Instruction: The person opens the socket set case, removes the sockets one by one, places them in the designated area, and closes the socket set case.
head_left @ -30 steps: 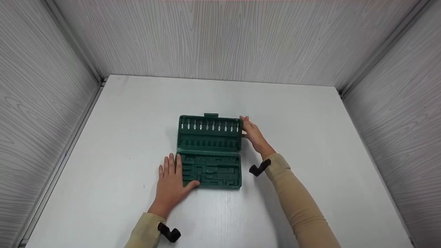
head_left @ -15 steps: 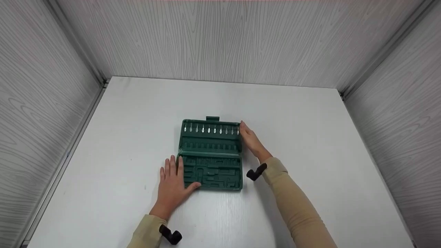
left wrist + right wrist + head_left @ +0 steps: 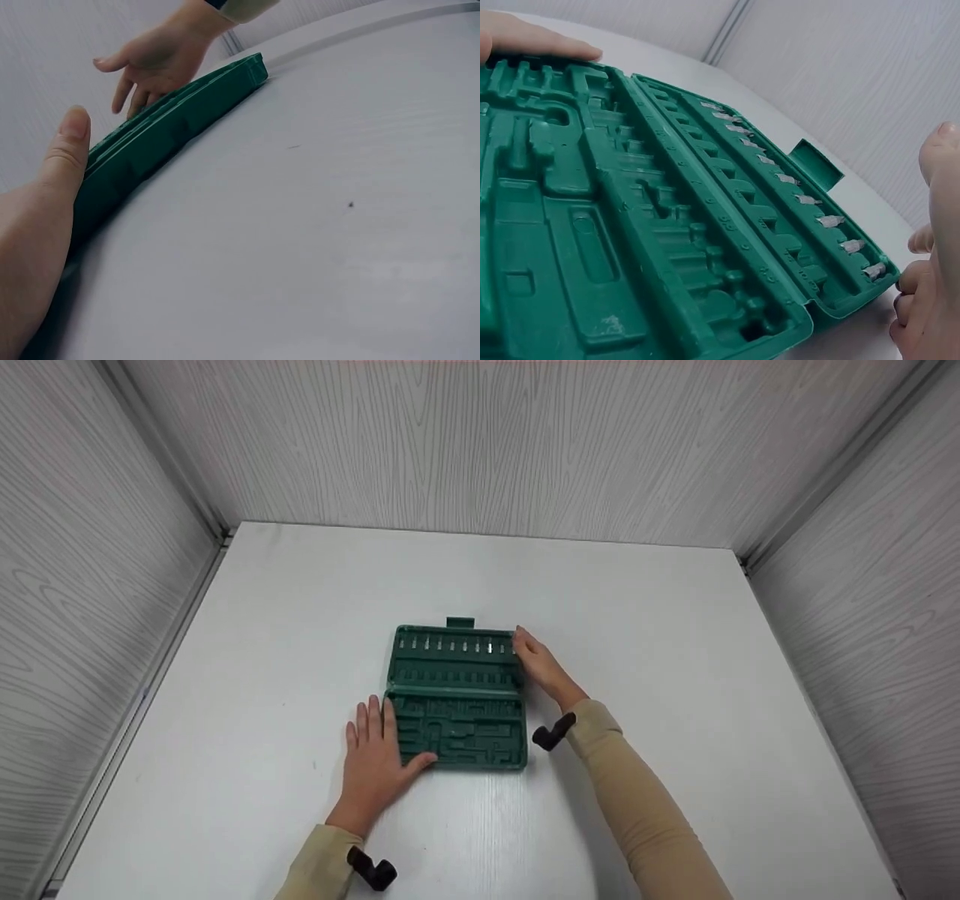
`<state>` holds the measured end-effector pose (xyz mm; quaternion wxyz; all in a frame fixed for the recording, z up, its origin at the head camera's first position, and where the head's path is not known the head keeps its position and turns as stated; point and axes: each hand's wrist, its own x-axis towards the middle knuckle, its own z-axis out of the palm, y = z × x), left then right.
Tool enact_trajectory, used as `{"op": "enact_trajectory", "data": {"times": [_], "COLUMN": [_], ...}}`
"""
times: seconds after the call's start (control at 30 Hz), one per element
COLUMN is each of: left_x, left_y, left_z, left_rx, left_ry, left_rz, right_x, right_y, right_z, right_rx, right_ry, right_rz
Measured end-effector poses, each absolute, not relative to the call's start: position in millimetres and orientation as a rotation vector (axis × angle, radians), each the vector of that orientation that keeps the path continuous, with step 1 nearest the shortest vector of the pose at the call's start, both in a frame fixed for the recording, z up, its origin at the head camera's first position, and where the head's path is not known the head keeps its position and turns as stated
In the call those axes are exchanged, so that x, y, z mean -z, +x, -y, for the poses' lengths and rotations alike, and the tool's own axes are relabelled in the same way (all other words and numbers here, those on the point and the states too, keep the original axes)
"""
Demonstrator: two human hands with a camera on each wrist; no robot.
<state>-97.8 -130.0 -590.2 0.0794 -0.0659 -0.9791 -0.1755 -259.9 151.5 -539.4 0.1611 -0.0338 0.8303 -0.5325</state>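
A green plastic bit case (image 3: 480,750) lies unfolded on the white table, its hinge running left to right. The far half (image 3: 450,658) bears a row of small silver screwdriver bits (image 3: 787,178) beside a row of vacant slots. Moulded recesses fill the near half, with no tools in those that show. My left hand (image 3: 373,765) rests along the near half's left side, fingers straight, thumb (image 3: 66,146) on the front edge. My right hand (image 3: 544,669) is at the far half's right edge, its fingers loosely bent; whether they touch the underside is hidden.
A latch flap (image 3: 460,622) sticks out from the case's far edge. White wood-grain panels (image 3: 480,450) enclose the table (image 3: 645,607) at the back and both sides. Black wrist mounts (image 3: 553,731) sit at both sleeves.
The far half of the case has tipped down and back toward the table. My right hand has lowered with it and shifted slightly left. The left hand has stayed in place.
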Motion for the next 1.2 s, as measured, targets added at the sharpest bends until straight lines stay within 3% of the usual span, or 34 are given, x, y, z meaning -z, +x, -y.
{"op": "enact_trajectory", "data": {"times": [0.73,1.2], "left_x": [589,590], "left_y": [-96,-92], "left_z": [129,124], "left_rx": [0.565,0.557], "left_ry": [-0.054,0.012], "left_rz": [2.901,2.933], "right_x": [542,542], "right_y": [-272,-281], "right_z": [-168,-162], "right_rx": [1.464,1.062], "right_ry": [-0.156,-0.319], "right_rz": [-2.578,-2.728]}}
